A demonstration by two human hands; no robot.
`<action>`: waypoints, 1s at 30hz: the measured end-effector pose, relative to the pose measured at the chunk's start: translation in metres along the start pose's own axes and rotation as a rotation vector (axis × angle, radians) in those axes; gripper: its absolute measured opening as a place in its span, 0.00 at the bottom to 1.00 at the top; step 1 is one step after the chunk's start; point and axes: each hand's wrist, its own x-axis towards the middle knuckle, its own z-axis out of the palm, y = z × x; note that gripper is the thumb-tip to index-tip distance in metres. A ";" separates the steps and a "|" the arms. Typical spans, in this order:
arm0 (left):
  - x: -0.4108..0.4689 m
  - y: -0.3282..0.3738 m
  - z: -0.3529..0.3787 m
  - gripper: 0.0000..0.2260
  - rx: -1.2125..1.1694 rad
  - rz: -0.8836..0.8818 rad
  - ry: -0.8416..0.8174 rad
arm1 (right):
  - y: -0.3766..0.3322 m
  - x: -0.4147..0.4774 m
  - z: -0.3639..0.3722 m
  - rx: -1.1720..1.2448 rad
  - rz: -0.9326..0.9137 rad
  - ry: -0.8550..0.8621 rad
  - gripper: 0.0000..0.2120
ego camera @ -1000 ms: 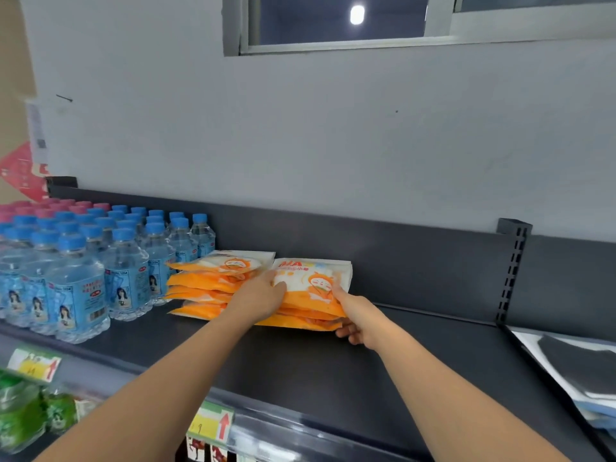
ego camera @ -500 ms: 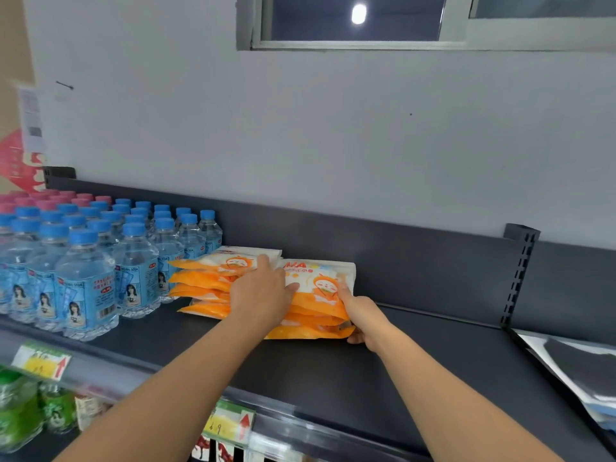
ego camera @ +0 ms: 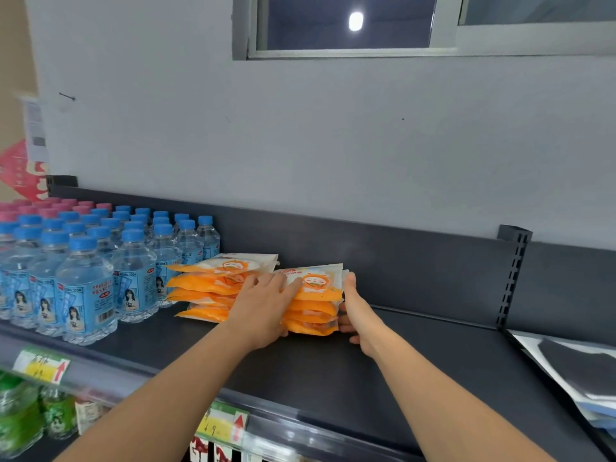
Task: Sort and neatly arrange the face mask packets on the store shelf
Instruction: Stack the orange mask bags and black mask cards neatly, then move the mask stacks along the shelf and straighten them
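Two stacks of orange-and-white face mask packets lie side by side on the dark shelf (ego camera: 333, 368). The left stack (ego camera: 213, 281) sits beside the water bottles. My left hand (ego camera: 263, 308) lies flat over the top and front left corner of the right stack (ego camera: 315, 295), fingers and thumb spread on the top packet. My right hand (ego camera: 356, 311) holds that stack's right edge, with the thumb up along the side and the fingers curled at its bottom.
Rows of blue-capped water bottles (ego camera: 86, 281) fill the shelf's left part, with pink-capped ones behind. A slotted upright (ego camera: 513, 278) bounds the shelf on the right, and beyond it lie papers (ego camera: 566, 365). Price tags (ego camera: 223, 425) line the front rail, with green bottles (ego camera: 20, 415) below.
My left hand slid further over the right stack's top. My right thumb moved from the top packet to the stack's right side. The stack's packets now lie more squarely on one another.
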 end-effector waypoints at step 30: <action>0.057 0.130 -0.051 0.29 -0.374 0.108 0.055 | 0.037 -0.073 -0.154 -0.204 -0.181 0.406 0.19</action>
